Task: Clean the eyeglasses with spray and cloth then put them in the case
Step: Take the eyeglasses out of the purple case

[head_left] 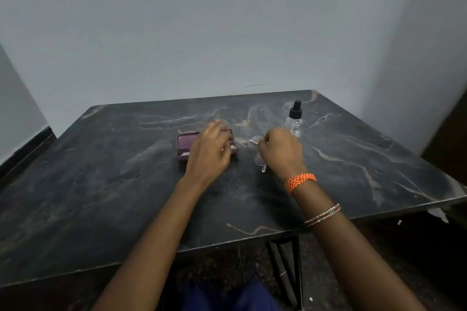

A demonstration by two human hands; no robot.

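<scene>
The eyeglasses (255,151) are pinched by the right hand (280,151), just right of the open case (183,145) being reached into by the loosely curled left hand (209,151).

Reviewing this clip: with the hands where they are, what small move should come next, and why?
Probably lift the eyeglasses clear of the table. The right hand is curled at their frame, seemingly gripping it, and the spray bottle stands just behind, untouched. The left hand is at the open case, perhaps fetching the cloth.

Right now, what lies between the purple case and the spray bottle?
The eyeglasses, held by the right hand, lie between the purple case and spray bottle, per the head view.
</scene>
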